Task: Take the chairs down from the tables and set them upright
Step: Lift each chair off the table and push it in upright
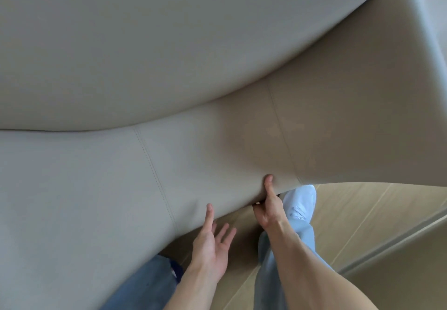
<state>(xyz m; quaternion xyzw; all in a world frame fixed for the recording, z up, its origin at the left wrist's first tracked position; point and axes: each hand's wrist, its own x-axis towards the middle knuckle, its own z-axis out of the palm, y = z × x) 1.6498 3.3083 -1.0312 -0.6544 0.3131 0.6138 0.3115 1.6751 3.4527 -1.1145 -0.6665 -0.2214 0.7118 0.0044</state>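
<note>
A large beige upholstered chair [169,92] fills most of the head view, very close to the camera, its curved seat above and its stitched backrest panel below. My right hand [267,209] grips the lower edge of the backrest, thumb pressed on the front and fingers curled under it. Just left of it, my left hand [212,239] is open, palm up, with only the thumb tip touching the same edge. The chair's legs and any table are hidden.
Light wooden floor [350,215] shows at the lower right. My legs in blue jeans and a white shoe [300,203] stand directly under the chair's edge. A pale ledge or furniture edge [399,249] runs diagonally at the right.
</note>
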